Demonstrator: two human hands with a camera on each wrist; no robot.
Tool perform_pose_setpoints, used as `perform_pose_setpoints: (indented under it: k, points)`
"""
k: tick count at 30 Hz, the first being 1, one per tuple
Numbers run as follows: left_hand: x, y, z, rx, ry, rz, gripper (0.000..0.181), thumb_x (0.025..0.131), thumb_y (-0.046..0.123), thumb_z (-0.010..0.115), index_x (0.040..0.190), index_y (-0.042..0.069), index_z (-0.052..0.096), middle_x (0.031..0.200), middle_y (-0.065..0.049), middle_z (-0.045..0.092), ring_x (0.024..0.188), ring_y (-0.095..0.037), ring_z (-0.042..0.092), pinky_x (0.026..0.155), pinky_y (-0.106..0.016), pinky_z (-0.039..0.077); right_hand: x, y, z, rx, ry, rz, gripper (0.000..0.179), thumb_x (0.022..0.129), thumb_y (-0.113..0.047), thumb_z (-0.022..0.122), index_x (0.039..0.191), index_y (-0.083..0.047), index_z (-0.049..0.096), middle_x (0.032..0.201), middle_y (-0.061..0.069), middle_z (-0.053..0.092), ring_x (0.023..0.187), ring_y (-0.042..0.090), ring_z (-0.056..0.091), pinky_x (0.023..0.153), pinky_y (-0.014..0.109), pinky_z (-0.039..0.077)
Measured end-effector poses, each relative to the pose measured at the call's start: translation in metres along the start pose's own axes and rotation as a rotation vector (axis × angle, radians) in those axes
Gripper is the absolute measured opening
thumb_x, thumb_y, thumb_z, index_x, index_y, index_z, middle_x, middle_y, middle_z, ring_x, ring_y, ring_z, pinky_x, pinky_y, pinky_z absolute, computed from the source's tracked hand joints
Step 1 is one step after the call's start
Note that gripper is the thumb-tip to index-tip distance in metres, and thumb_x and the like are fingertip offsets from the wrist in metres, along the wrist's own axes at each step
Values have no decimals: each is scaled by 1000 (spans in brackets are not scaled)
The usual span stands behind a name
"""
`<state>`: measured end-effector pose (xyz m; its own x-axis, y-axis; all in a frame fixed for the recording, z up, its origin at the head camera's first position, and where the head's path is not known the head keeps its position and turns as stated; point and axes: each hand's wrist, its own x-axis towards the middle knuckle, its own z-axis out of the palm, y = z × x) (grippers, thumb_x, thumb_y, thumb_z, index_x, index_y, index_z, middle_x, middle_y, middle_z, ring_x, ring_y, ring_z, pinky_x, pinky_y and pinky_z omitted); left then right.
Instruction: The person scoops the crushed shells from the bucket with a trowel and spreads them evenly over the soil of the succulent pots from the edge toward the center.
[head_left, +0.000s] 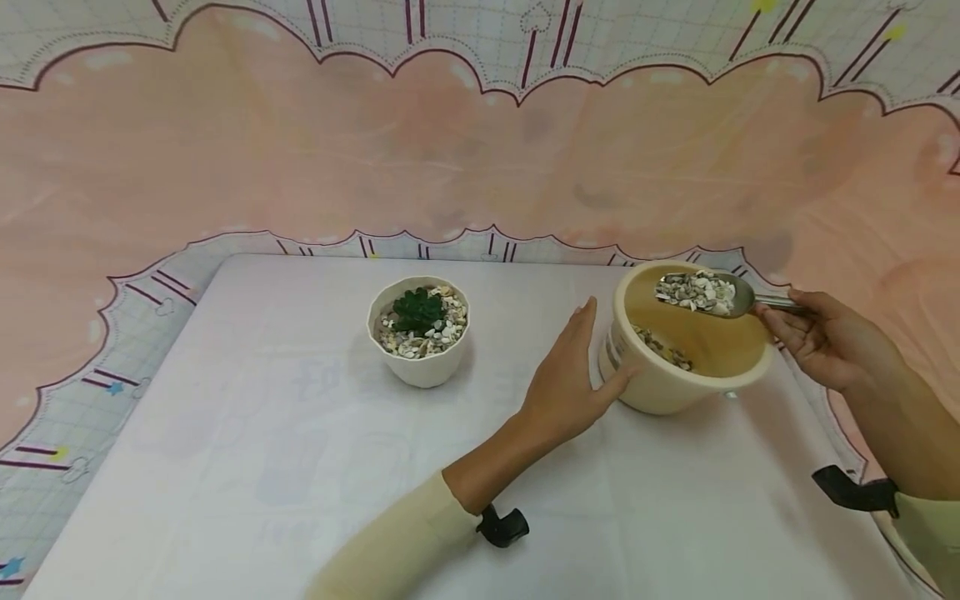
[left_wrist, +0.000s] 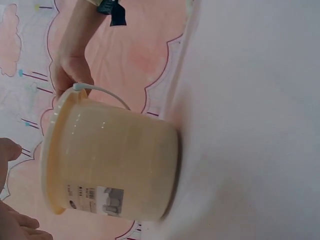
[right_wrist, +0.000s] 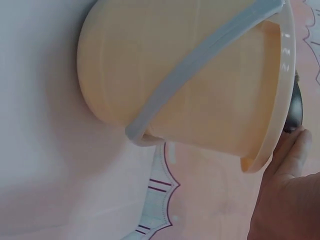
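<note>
My right hand (head_left: 836, 342) grips the handle of a metal scoop (head_left: 742, 297), held over the mouth of a cream bucket (head_left: 660, 396). A heap of white and grey pebbles (head_left: 699, 292) fills the scoop's bowl. More pebbles (head_left: 663, 348) lie at the bottom of the bucket. Beside the bucket's left wall is my left hand (head_left: 566, 387), fingers straight and thumb spread toward the rim; the left wrist view has its fingers (left_wrist: 22, 220) a little off the wall. The bucket's pale handle (right_wrist: 200, 60) hangs down its side in the right wrist view.
Left of the bucket, a small white pot (head_left: 423, 372) holds a green succulent (head_left: 417, 310) among pebbles. Both stand on a white table (head_left: 262, 467). Behind it hangs a pink patterned cloth (head_left: 450, 158). A printed label (left_wrist: 95, 199) is on the bucket.
</note>
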<state>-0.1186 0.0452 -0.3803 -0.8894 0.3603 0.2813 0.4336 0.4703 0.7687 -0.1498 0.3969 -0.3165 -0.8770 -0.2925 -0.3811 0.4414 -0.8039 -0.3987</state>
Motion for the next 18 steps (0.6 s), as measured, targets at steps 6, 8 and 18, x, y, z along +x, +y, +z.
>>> perform_pose_setpoints:
  k: [6, 8, 18]
  points:
    - [-19, 1, -20, -9, 111, 107, 84, 101, 32, 72, 166, 4, 26, 169, -13, 32, 157, -24, 26, 123, -38, 26, -3, 1, 1, 34, -44, 0, 48, 116, -15, 39, 107, 23, 67, 105, 41, 69, 101, 48, 73, 96, 42, 56]
    - [-23, 1, -27, -43, 147, 133, 81, 101, 27, 72, 165, 3, 28, 168, -13, 33, 157, -23, 25, 124, -40, 26, -2, 2, 3, 46, -56, 2, 48, 116, -15, 38, 108, 23, 66, 106, 41, 68, 102, 49, 72, 97, 42, 55]
    - [-46, -18, -77, -57, 348, 183, 78, 98, 18, 75, 162, 0, 34, 165, -16, 38, 157, -25, 24, 124, -47, 27, 5, 11, 16, 30, -38, -22, 40, 114, -8, 44, 104, 23, 67, 102, 39, 69, 98, 48, 73, 93, 42, 58]
